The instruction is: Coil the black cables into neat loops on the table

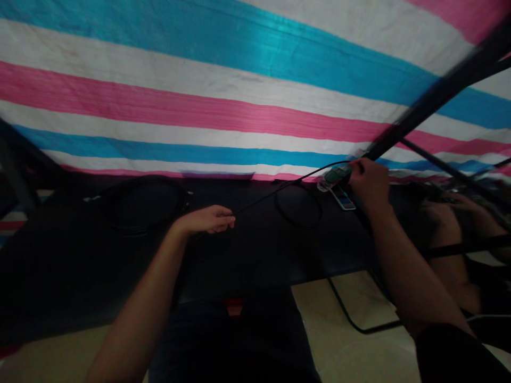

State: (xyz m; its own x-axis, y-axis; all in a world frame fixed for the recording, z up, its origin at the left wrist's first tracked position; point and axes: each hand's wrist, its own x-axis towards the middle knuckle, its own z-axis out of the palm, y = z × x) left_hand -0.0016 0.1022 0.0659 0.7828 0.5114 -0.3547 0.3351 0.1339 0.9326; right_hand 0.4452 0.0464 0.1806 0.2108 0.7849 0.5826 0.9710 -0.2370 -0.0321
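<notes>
A thin black cable [259, 201] runs slantwise above the dark tabletop between my two hands. My left hand [209, 219] is closed around it near the middle of the table, fingers pinched together. Further right and higher, my right hand [371, 183] grips the same cable, its fingertips mostly turned away from view. Just left of the right hand lies a clear plastic bottle [326, 182] with a green label, partly covered by the hand. A phone [342, 199] with a lit screen is below the bottle. Loops of black cable [320, 209] rest on the table between my hands.
A larger coil of black cable [151, 179] with light-coloured ends lies at the left on the black table [255, 260]. Behind hangs a striped plastic sheet [223, 114]. A dark metal bar [423, 109] slants down at right. Another person's hands [443, 210] are at far right.
</notes>
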